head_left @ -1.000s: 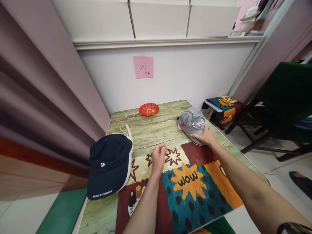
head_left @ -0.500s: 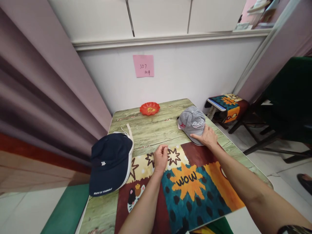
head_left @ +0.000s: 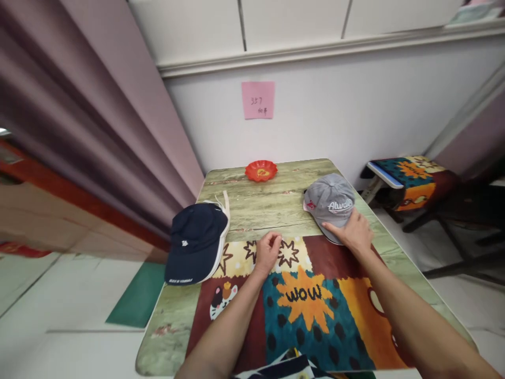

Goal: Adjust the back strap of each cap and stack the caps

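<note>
A grey baseball cap (head_left: 328, 201) with white lettering sits crown up at the right side of the table. My right hand (head_left: 357, 231) grips its near right edge, the thumb over the brim and the other fingers along the far side, partly hidden. My left hand (head_left: 269, 249) rests closed above the patterned mat, fingers curled, with nothing visible in it. To its left, apart from it, a navy baseball cap (head_left: 195, 239) with white edging and a pale strap lies at the table's left edge, brim toward me.
A red scalloped dish (head_left: 261, 171) stands near the table's far edge. The colourful mat (head_left: 307, 300) covers the near part of the wood-grain table (head_left: 272, 210). A pink note (head_left: 258, 100) is on the wall, a curtain (head_left: 158, 105) hangs left, and a covered stool (head_left: 414, 173) stands right.
My view has turned to the left, so the table and caps appear farther right. My right hand keeps its grip on the grey cap. My left hand stays closed over the mat.
</note>
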Action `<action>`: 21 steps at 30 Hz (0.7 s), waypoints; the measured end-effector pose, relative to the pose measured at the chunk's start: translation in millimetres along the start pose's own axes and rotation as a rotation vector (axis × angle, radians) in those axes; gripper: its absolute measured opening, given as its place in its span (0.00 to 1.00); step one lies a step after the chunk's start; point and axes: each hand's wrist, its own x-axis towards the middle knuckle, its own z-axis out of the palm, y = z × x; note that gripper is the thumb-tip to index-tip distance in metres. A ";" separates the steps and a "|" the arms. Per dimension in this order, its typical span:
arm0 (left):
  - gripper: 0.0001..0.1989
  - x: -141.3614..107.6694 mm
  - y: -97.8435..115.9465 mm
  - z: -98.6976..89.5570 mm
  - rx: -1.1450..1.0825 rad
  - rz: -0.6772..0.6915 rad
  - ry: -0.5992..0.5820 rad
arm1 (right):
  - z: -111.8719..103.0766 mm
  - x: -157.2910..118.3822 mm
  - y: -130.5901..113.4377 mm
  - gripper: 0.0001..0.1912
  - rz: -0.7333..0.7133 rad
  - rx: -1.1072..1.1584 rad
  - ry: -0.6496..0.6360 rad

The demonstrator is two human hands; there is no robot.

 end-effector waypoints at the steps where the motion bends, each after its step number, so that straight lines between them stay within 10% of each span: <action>1: 0.12 -2.4 0.4 0.9 0.004 0.000 0.009 | 0.7 -0.8 1.5 0.64 -0.011 0.001 0.010; 7: 0.07 -11.8 19.1 -17.6 -0.030 0.016 0.102 | 3.2 -4.0 8.5 0.65 -0.023 0.009 0.041; 15: 0.11 38.7 76.0 -186.1 0.143 0.195 0.680 | -1.2 -8.1 9.9 0.63 -0.003 0.030 0.048; 21: 0.15 52.7 50.5 -252.5 0.689 -0.088 0.560 | -1.9 -7.8 9.8 0.64 -0.001 0.033 0.055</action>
